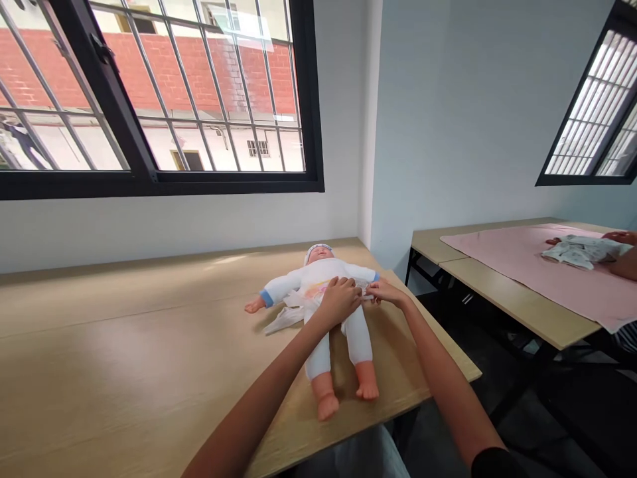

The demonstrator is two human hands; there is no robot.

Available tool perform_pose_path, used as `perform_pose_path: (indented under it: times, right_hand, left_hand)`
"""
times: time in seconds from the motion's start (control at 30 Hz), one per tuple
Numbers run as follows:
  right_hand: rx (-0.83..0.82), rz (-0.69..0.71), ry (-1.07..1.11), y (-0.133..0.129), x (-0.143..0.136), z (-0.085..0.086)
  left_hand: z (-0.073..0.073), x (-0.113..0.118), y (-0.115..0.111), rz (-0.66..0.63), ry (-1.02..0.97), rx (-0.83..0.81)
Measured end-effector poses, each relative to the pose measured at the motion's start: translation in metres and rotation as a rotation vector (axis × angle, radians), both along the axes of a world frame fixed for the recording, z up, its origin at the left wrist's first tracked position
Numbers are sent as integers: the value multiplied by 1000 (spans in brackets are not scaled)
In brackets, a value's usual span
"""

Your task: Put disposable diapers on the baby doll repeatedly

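A baby doll (324, 269) in a white suit with blue cuffs lies on its back on the wooden table (149, 372), its bare feet toward me. Around its hips is a white diaper (314, 292) with a coloured print on the front; one side of it spreads loose on the table at the left. My left hand (342, 299) rests over the doll's belly, its bent fingers closed on the diaper's front edge. At the doll's other hip, my right hand (385, 292) pinches the side of the diaper. The fingertips of both hands are close together, and my left hand partly hides the diaper.
To the right stands another table (527, 302) with a pink cloth (517, 255), where another person's arm (624, 263) reaches beside a doll in white clothes (582, 249). A gap separates the two tables. A barred window (219, 182) is behind my table.
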State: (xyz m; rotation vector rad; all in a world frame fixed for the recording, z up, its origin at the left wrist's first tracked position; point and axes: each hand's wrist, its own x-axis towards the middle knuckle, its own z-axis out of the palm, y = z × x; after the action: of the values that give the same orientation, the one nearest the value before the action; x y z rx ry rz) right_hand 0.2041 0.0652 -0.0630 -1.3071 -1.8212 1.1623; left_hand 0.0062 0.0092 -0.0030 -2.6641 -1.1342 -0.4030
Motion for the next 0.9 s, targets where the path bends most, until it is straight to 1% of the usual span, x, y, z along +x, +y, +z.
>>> perform_pose_path:
  times: [0.07, 0.17, 0.2, 0.33, 0.43, 0.57, 0.7, 0.9]
  right_hand:
    - [-14, -6, 32, 3, 7, -1]
    - [-45, -17, 163, 3, 14, 0]
    - [-65, -51, 215, 2, 15, 2]
    - [-115, -259, 375, -1, 18, 8]
    - [-99, -342, 451, -2, 16, 11]
    - [-56, -350, 541, -3, 9, 13]
    - [27, -345, 624, -6, -1, 14]
    - [117, -302, 665, -11, -10, 18]
  left_hand:
    - [-1, 0, -1, 30, 34, -3]
    - [0, 0, -4, 44, 49, -1]
    - [1, 0, -4, 46, 55, -1]
    - [1, -1, -4, 28, 66, 15]
    - [-2, -1, -4, 4, 109, 44]
    - [-8, 2, -5, -18, 147, 102]
    - [-15, 4, -3, -22, 147, 156]
    - [-17, 3, -2, 7, 153, 167]
